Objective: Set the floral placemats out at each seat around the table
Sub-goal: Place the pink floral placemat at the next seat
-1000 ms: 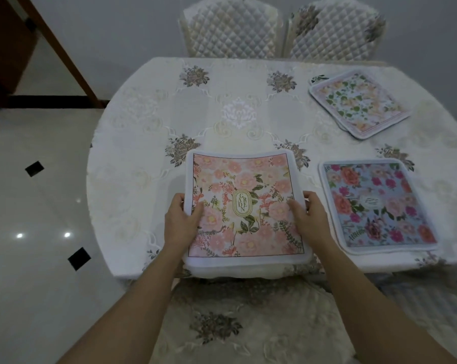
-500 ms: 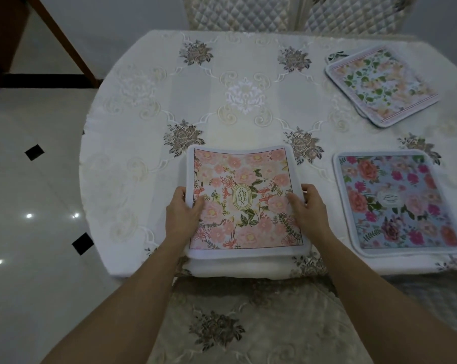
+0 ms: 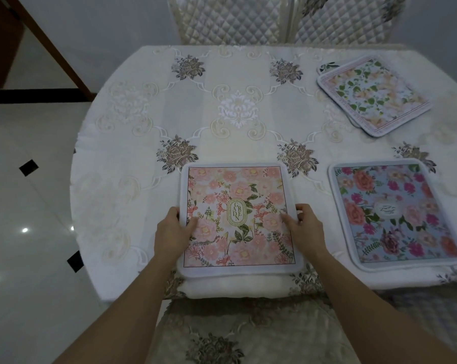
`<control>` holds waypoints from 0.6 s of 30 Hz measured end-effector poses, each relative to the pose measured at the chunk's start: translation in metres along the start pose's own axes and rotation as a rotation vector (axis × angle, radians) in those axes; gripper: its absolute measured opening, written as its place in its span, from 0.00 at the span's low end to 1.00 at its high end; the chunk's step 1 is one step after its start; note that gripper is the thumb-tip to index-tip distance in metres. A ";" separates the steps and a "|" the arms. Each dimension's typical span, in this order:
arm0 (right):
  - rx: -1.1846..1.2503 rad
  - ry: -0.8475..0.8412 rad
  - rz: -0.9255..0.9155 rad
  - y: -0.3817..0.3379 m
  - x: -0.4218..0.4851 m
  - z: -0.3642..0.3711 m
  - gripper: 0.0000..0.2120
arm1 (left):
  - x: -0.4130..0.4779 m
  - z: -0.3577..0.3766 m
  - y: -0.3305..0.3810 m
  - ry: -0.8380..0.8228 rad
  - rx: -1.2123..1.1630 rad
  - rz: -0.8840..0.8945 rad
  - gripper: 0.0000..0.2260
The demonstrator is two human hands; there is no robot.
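A pink floral placemat [image 3: 238,190] with a "GARDEN" label lies at the table's near edge, just in front of me. My left hand [image 3: 171,232] grips its left edge, thumb on top. My right hand [image 3: 305,228] grips its right edge the same way. To the right lies a blue floral placemat [image 3: 395,214], flat on the cloth. A small stack of pale floral placemats [image 3: 372,94] sits at the far right, turned at an angle.
The round table [image 3: 132,158] wears a white embroidered cloth. Two quilted chairs [image 3: 230,19] stand at its far side. A cushioned chair seat [image 3: 238,332] is right below me. Glossy tiled floor [image 3: 25,232] lies to the left.
The pink placemat has slid a little further onto the table, away from the near edge, with both hands still on its sides. My head has shifted, so the view is framed differently.
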State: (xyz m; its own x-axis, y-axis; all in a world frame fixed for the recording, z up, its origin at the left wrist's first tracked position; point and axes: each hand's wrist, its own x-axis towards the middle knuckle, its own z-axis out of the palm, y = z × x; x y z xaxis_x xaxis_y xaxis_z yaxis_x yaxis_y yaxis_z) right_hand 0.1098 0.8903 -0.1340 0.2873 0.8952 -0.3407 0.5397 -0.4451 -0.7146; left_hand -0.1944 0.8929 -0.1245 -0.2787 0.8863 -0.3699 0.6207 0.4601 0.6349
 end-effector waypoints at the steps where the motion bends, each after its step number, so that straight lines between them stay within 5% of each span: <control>1: -0.006 0.003 0.003 0.001 -0.001 0.001 0.15 | -0.001 0.000 0.000 0.006 0.009 0.001 0.13; 12: -0.092 0.003 -0.002 0.012 -0.002 0.003 0.15 | -0.008 0.002 -0.005 0.025 0.064 -0.012 0.15; 15: -0.267 -0.002 -0.022 0.007 -0.003 0.000 0.19 | -0.008 0.002 -0.002 0.022 0.191 -0.025 0.19; 18: -0.605 0.157 -0.250 0.003 -0.005 0.000 0.20 | -0.009 0.003 0.010 0.092 0.427 0.002 0.29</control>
State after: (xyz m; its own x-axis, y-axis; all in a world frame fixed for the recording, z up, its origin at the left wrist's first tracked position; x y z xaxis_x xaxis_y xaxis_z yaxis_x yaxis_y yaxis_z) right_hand 0.1104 0.8846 -0.1347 0.1835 0.9795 -0.0837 0.9400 -0.1997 -0.2765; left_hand -0.1834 0.8894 -0.1171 -0.3291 0.8972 -0.2946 0.8632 0.4123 0.2914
